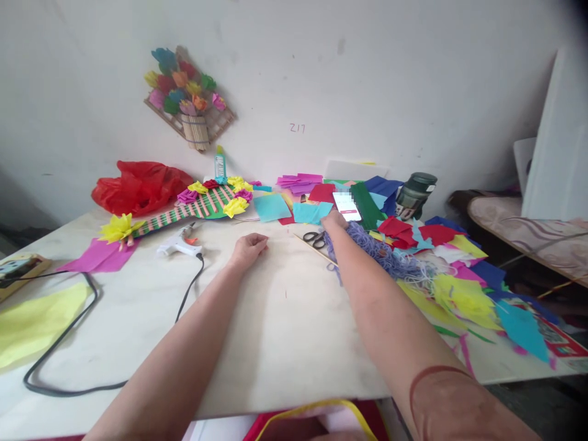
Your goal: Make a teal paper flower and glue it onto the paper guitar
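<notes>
Near the middle of the table, my left hand (250,250) rests with its fingers curled in, and nothing shows in them. My right hand (335,221) reaches forward to the lower left corner of a lit phone (348,207) and the edge of a light blue paper piece (312,212). Its fingers are mostly hidden, so I cannot tell whether it grips either one. Black-handled scissors (315,239) and a thin wooden stick (309,246) lie just left of my right wrist. A tangle of blue-purple yarn (374,250) spreads beside that forearm, partly covered by it.
A green paper guitar-like craft (214,204) with paper flowers lies back left, before a red plastic bag (140,187). A white glue gun (180,246) trails a black cord (94,294) across the left side. Coloured paper scraps and a dark jar (416,195) occupy the right.
</notes>
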`<state>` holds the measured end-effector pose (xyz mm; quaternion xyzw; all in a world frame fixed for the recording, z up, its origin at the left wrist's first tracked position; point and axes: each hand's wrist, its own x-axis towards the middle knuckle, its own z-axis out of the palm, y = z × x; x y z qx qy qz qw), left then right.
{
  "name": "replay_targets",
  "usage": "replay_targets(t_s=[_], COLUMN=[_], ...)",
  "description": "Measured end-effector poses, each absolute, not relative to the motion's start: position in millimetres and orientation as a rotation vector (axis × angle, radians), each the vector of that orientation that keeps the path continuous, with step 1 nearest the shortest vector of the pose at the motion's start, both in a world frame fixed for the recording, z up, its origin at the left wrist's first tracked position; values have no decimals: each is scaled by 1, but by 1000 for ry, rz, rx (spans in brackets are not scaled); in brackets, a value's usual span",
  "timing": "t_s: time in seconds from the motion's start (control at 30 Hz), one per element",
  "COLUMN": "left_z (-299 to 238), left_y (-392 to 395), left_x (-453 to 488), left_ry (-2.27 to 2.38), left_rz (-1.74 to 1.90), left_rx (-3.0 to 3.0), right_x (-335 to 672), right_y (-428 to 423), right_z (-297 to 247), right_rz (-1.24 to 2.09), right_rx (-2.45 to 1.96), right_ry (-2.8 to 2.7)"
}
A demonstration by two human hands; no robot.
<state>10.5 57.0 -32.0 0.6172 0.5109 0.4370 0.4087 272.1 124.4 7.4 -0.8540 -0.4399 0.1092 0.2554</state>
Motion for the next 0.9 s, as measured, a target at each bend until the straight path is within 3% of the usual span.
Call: replay_targets(t_s=[0.6,0.9], left_z=[-28,-14], left_y=[52,42], left_x=[10,13], left_ry=[1203,760], left_rz=[1192,1262], left_rx=[1406,919], right_x=[263,170], right_y=[106,53], right_z=[23,23], right_rz=[88,-181], right_rx=[-1955,-1645], right_ry=[-1187,-1864])
